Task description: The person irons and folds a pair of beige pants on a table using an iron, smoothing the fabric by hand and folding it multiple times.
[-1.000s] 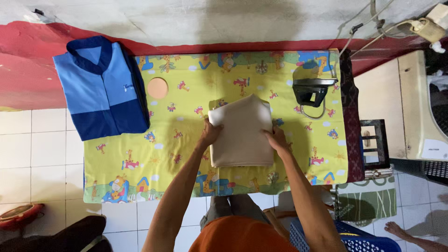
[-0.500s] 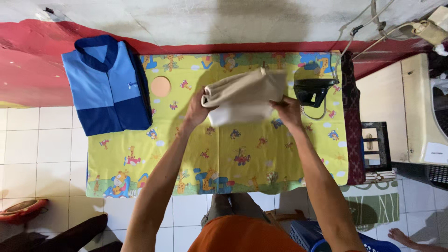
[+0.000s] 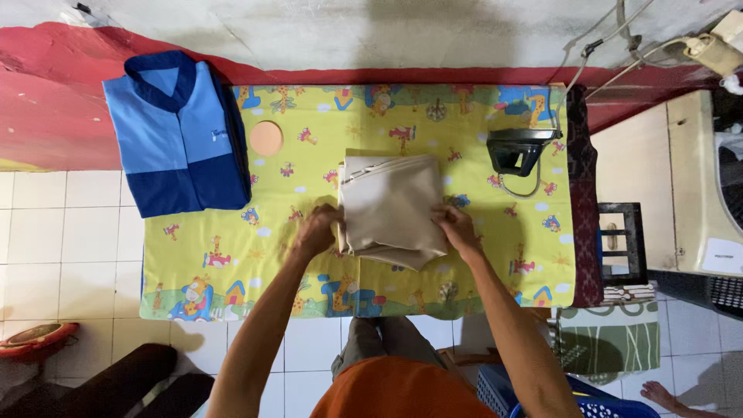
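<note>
Where it was lifted a moment ago, the folded beige cloth garment (image 3: 391,205) now lies on the yellow patterned cloth (image 3: 232,263). The left hand (image 3: 317,231) and right hand (image 3: 457,228) pinch its side edges, so the fold looks finished.

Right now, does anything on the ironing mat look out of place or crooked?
The beige folded garment lies slightly askew, its lower edge uneven between both hands. The yellow mat shows a round peach patch near the blue shirt.
</note>
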